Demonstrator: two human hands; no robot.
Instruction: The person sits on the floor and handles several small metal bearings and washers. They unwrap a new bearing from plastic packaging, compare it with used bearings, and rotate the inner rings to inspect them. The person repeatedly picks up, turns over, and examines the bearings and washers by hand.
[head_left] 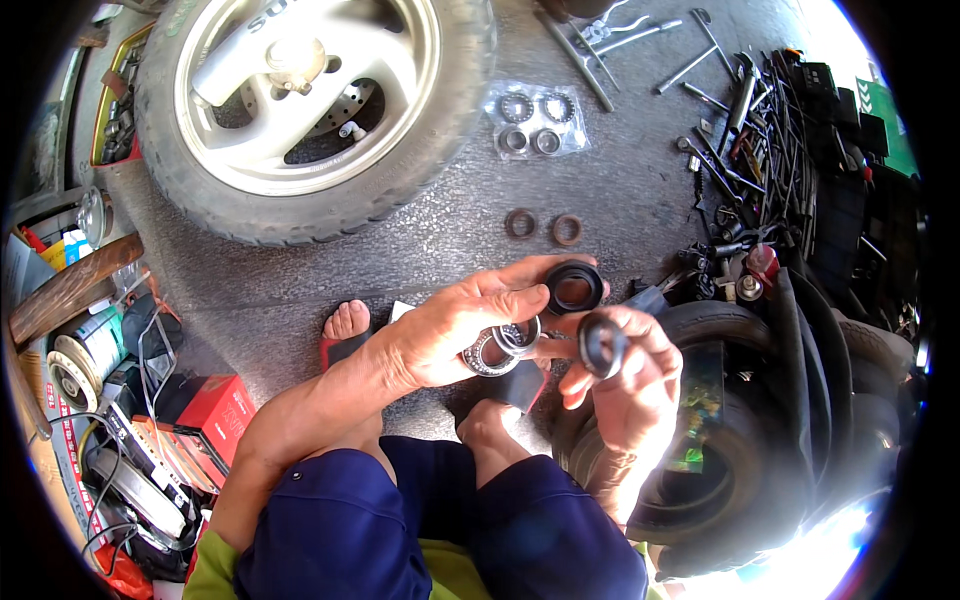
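Observation:
My left hand (432, 325) is closed around several rings above my knees. Between its thumb and fingers sits a black ring-shaped seal (554, 281) with a brownish inner edge. Lower in the same hand are a caged ball bearing ring (472, 360) and a smooth steel ring (535, 334), which overlap. Just right of them, my right hand (642, 385) pinches a dark ring (588, 346), tilted and somewhat blurred. Two brownish rings (511, 224) lie on the ground beyond my hands. Farther off is a clear blister pack (533, 122) holding several metal rings.
A scooter-type wheel (410, 178) with a white rim fills the upper left. Loose hand tools (735, 150) are heaped at right, with T-handled wrenches (583, 62) and pliers nearby. Black tyres (700, 325) lie at lower right. Boxes (215, 420) and a wooden stool (75, 290) crowd the left.

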